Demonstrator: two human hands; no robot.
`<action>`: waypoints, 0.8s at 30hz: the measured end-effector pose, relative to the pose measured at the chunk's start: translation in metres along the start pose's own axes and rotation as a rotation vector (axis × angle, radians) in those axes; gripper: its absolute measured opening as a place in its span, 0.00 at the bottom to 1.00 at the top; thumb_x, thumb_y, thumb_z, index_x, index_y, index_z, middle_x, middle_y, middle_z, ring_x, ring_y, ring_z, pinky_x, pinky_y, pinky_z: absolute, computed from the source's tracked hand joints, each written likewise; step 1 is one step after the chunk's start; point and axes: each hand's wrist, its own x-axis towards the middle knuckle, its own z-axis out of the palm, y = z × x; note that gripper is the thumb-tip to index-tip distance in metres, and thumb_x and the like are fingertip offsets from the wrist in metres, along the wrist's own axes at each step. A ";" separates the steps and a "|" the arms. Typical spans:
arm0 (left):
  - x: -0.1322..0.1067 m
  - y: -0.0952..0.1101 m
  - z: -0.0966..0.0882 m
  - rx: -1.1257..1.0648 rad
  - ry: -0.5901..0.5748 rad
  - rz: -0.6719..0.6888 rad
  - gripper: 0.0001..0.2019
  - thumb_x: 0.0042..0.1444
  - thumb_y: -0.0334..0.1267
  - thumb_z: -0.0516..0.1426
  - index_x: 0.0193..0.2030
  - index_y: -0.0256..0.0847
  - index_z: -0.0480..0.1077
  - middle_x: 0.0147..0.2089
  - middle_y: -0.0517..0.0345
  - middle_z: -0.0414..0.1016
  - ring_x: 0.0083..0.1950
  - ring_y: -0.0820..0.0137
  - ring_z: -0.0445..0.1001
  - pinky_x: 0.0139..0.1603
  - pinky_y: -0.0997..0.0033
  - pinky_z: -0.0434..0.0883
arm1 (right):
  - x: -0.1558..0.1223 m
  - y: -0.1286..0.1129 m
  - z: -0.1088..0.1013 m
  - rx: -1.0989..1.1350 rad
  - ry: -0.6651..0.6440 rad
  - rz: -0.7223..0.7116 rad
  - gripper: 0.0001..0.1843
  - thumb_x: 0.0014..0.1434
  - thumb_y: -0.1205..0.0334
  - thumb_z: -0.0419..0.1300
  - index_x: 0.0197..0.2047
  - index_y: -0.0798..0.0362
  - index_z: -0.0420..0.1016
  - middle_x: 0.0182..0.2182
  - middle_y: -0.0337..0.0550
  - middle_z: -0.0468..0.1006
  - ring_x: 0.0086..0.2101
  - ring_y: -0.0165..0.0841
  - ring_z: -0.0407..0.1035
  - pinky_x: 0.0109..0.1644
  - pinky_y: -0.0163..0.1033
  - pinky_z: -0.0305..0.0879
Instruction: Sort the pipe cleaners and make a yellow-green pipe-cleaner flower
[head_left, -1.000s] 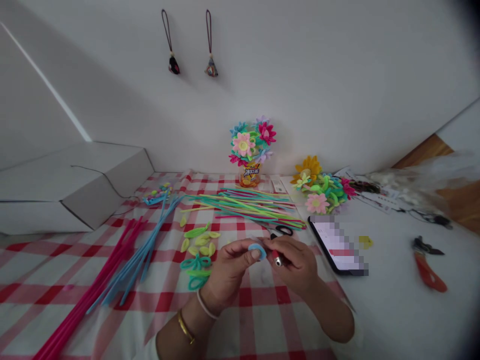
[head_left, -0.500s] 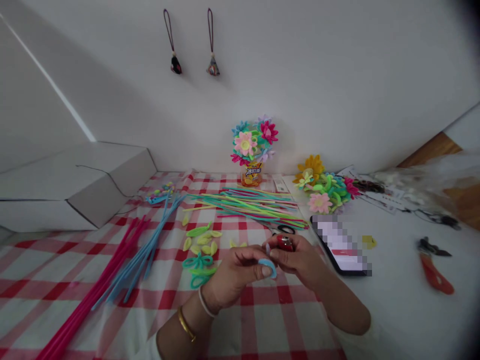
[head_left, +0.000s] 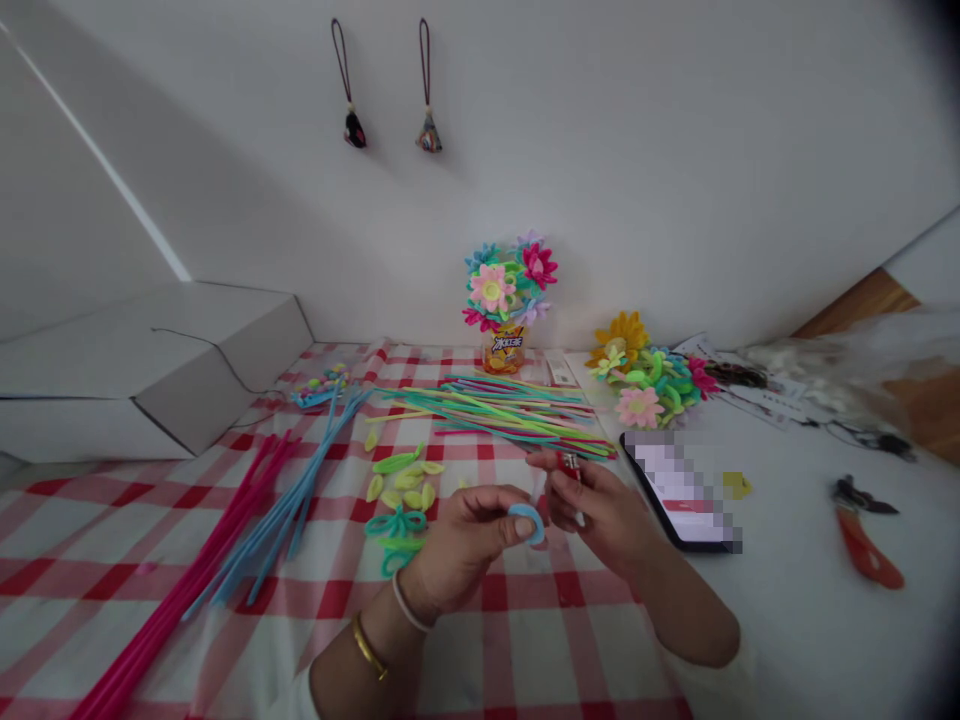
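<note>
My left hand [head_left: 469, 545] pinches a small light-blue pipe-cleaner loop [head_left: 529, 522] between thumb and fingers, above the red-and-white checked cloth [head_left: 525, 640]. Right beside it, my right hand [head_left: 600, 505] is closed round a small red lighter [head_left: 568, 467] whose metal top points up. The two hands almost touch at the loop. Just to the left of my left hand lie teal pipe-cleaner loops [head_left: 395, 530] and several yellow-green petal pieces [head_left: 405, 482].
Long pink [head_left: 180, 585] and blue pipe cleaners [head_left: 300, 480] lie at left, a mixed-colour bundle [head_left: 517, 410] behind the hands. A phone [head_left: 679, 490] lies right of my right hand, orange-handled pliers [head_left: 859, 540] farther right. Two pipe-cleaner flower bunches [head_left: 510, 280] [head_left: 645, 380] and a white box [head_left: 150, 365] stand at the back.
My right hand has turned the lighter upright and raised it slightly. My left hand stays pinched on the blue loop and has shifted a little right and down.
</note>
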 end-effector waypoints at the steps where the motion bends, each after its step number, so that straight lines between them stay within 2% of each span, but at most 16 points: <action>1: 0.000 0.001 0.000 -0.007 0.012 0.009 0.04 0.46 0.34 0.63 0.27 0.35 0.75 0.29 0.56 0.72 0.30 0.72 0.69 0.37 0.69 0.64 | 0.001 0.000 -0.001 -0.009 0.026 -0.016 0.17 0.53 0.57 0.61 0.46 0.53 0.71 0.21 0.33 0.62 0.21 0.25 0.57 0.23 0.32 0.52; 6: 0.001 0.006 0.000 -0.008 0.052 0.050 0.03 0.44 0.33 0.64 0.27 0.36 0.76 0.31 0.55 0.73 0.34 0.70 0.70 0.40 0.67 0.65 | 0.002 0.001 -0.004 -0.129 0.076 -0.050 0.19 0.56 0.51 0.57 0.47 0.52 0.70 0.29 0.39 0.69 0.28 0.28 0.64 0.33 0.36 0.62; 8: 0.001 0.006 -0.001 0.022 0.046 0.051 0.03 0.45 0.33 0.63 0.28 0.37 0.76 0.32 0.55 0.73 0.36 0.69 0.71 0.43 0.66 0.65 | 0.001 0.002 -0.003 -0.169 0.065 -0.008 0.19 0.56 0.49 0.56 0.46 0.52 0.69 0.24 0.36 0.67 0.24 0.27 0.62 0.28 0.34 0.61; 10: 0.000 0.006 -0.003 0.066 0.017 0.044 0.02 0.46 0.33 0.63 0.28 0.37 0.76 0.32 0.55 0.73 0.36 0.69 0.71 0.43 0.65 0.65 | 0.001 0.003 -0.003 -0.157 0.067 0.038 0.20 0.56 0.46 0.54 0.42 0.53 0.70 0.20 0.32 0.62 0.19 0.24 0.56 0.21 0.31 0.54; 12: 0.000 0.006 -0.004 0.106 -0.015 0.036 0.03 0.48 0.33 0.61 0.28 0.36 0.76 0.30 0.55 0.72 0.35 0.68 0.70 0.42 0.66 0.65 | 0.001 0.004 -0.003 -0.110 0.097 0.063 0.23 0.57 0.42 0.51 0.37 0.55 0.71 0.19 0.33 0.61 0.18 0.23 0.52 0.19 0.30 0.49; 15: 0.000 0.006 -0.004 0.131 -0.034 0.026 0.04 0.49 0.33 0.61 0.27 0.35 0.75 0.29 0.54 0.72 0.35 0.68 0.70 0.40 0.67 0.65 | 0.002 0.002 -0.003 -0.100 0.144 0.039 0.23 0.56 0.42 0.51 0.34 0.55 0.71 0.20 0.35 0.63 0.19 0.24 0.56 0.20 0.30 0.51; 19: 0.000 0.006 -0.006 0.175 -0.027 0.001 0.04 0.48 0.34 0.62 0.26 0.35 0.75 0.28 0.55 0.71 0.32 0.71 0.69 0.37 0.69 0.66 | 0.002 0.000 -0.003 -0.094 0.080 0.035 0.18 0.54 0.45 0.56 0.32 0.53 0.65 0.24 0.37 0.69 0.19 0.26 0.62 0.21 0.32 0.59; 21: 0.000 0.007 -0.007 0.186 -0.022 -0.025 0.05 0.47 0.35 0.62 0.27 0.35 0.75 0.29 0.56 0.71 0.29 0.74 0.68 0.33 0.72 0.66 | 0.002 0.000 -0.003 -0.091 0.087 0.050 0.19 0.55 0.43 0.54 0.32 0.52 0.64 0.21 0.35 0.69 0.16 0.25 0.60 0.18 0.32 0.56; 24: 0.000 0.007 -0.007 0.190 -0.022 -0.058 0.06 0.46 0.37 0.63 0.27 0.36 0.75 0.30 0.57 0.70 0.26 0.75 0.67 0.28 0.73 0.65 | 0.002 -0.002 -0.005 -0.159 0.163 0.047 0.27 0.56 0.38 0.46 0.29 0.55 0.68 0.16 0.35 0.65 0.14 0.24 0.55 0.16 0.30 0.49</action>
